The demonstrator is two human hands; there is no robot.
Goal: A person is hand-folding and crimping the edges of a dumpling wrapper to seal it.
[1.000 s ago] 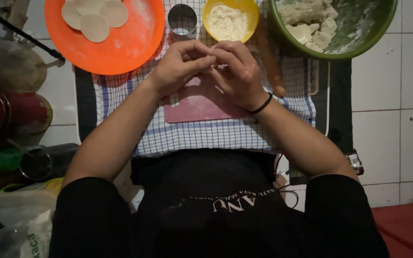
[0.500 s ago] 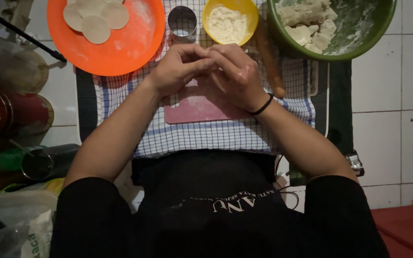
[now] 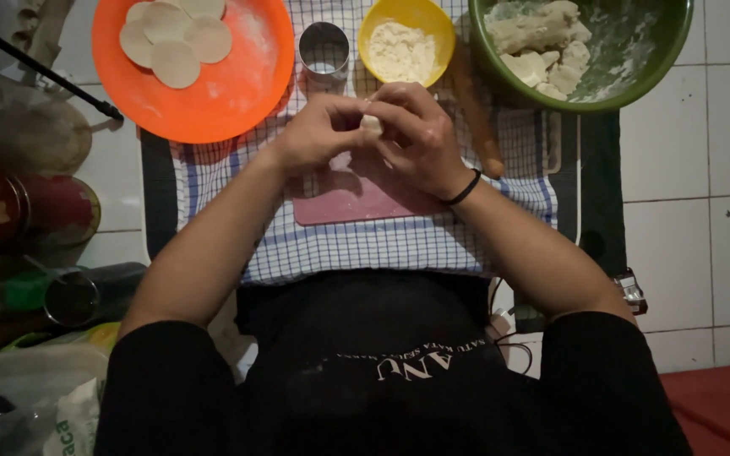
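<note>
My left hand [image 3: 318, 131] and my right hand [image 3: 420, 135] meet above a pink board [image 3: 344, 203]. Both pinch one small pale piece of dough [image 3: 371, 123] between their fingertips; most of it is hidden by the fingers. The board lies on a blue-and-white checked cloth [image 3: 365, 245]. A black band circles my right wrist. Just beyond my hands stand a metal ring cutter [image 3: 324, 51] and a yellow bowl of flour [image 3: 405, 40].
An orange plate [image 3: 213, 84] with several round dough discs [image 3: 175, 34] is at the far left. A green bowl [image 3: 635, 59] with dough lumps is at the far right. A wooden rolling pin [image 3: 476, 118] lies beside my right hand. Jars and bags crowd the left edge.
Both hands stay together over the board; the fingers have shifted slightly around the dough piece. Nothing else moved.
</note>
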